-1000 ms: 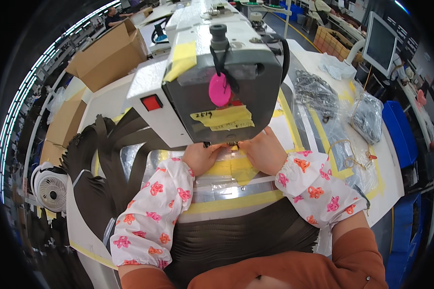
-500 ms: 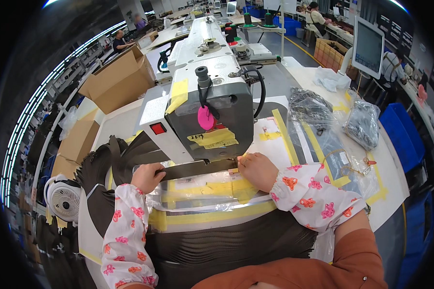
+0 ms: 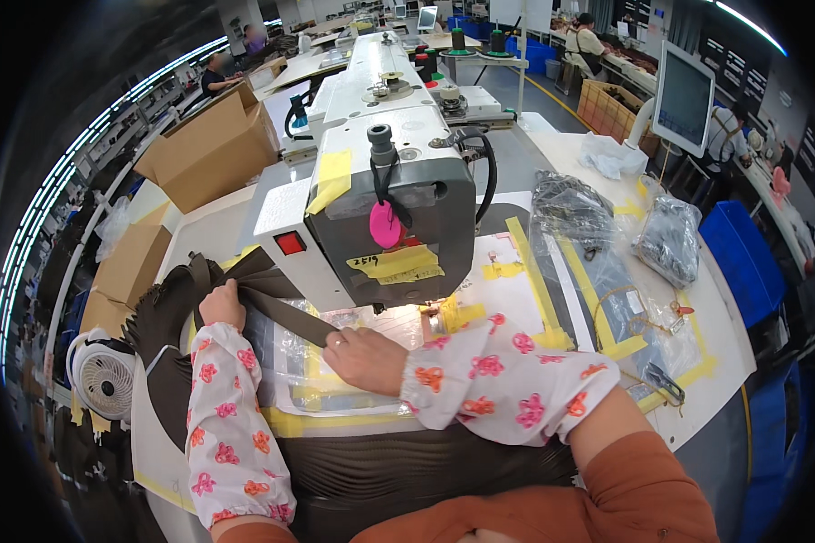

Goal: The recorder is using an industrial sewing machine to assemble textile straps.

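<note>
**Both hands on a dark strap beside the sewing machine**

A dark brown strap (image 3: 281,308) runs slantwise across the table (image 3: 697,380), from a stack of like straps (image 3: 167,317) at the left down to the clear plastic sheet (image 3: 299,362) in front of the sewing machine (image 3: 380,208). The left hand (image 3: 222,306) sits at the strap's upper left end, arm reaching forward in a floral sleeve guard (image 3: 231,434), its fingers curled shut around the strap where it leaves the stack. The right hand (image 3: 364,359) lies lower and to the right, forearm crossing in from the right side, palm down, its fingers closed on the strap's near end and pressing it to the plastic. The strap is stretched between the two hands, left of the machine's needle area.

Half a second ago the hands were spread wide, one at each end of a strap lying across the front of the machine; now the right hand has come in toward the middle and the left has gone up to the stack.

Yellow tape (image 3: 534,281) marks the table. Bags of dark parts (image 3: 670,240) lie to the right, a cardboard box (image 3: 213,149) stands at the far left, and a small white fan (image 3: 104,380) sits at the left edge.
</note>
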Tool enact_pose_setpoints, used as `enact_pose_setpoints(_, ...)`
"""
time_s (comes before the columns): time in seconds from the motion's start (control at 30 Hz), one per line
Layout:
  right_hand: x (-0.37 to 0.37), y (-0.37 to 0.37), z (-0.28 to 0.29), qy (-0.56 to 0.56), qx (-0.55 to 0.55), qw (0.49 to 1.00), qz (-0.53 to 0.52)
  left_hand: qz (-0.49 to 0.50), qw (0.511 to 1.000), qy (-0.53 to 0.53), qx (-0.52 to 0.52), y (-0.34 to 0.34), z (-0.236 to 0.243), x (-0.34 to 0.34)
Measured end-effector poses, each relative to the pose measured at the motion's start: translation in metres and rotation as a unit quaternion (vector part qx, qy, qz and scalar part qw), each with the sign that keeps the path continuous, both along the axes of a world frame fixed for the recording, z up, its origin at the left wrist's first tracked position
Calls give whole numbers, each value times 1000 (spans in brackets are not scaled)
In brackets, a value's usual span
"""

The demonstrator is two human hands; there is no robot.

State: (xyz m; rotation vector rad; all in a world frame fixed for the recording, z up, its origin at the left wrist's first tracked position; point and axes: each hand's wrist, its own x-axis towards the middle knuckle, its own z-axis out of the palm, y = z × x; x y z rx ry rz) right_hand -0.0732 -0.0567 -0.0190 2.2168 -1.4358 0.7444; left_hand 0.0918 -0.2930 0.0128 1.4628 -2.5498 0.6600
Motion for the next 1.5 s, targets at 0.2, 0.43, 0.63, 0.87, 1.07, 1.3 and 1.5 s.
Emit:
enact_pose_setpoints(0.2,1,-13,5,143,75,973,-165,24,1000,18,8,4,4,12)
enact_pose_setpoints(0.43,-50,104,39,-105,285,953,21,-421,887,99,164,131,1,-28)
enact_pose_setpoints(0.63,-64,150,42,-240,446,862,37,-450,742,89,488,200,22,-25)
enact_pose_setpoints(0.87,-62,150,28,-247,479,841,36,-407,736,89,534,227,19,-13)
enact_pose_setpoints(1.07,-81,152,41,-265,418,867,60,-342,822,224,397,214,38,2)
enact_pose_setpoints(1.3,-94,132,47,-393,534,748,-15,-139,986,-21,93,136,74,3)
enact_pose_setpoints(1.5,-77,115,47,-401,550,716,154,-551,736,106,379,205,8,-65)
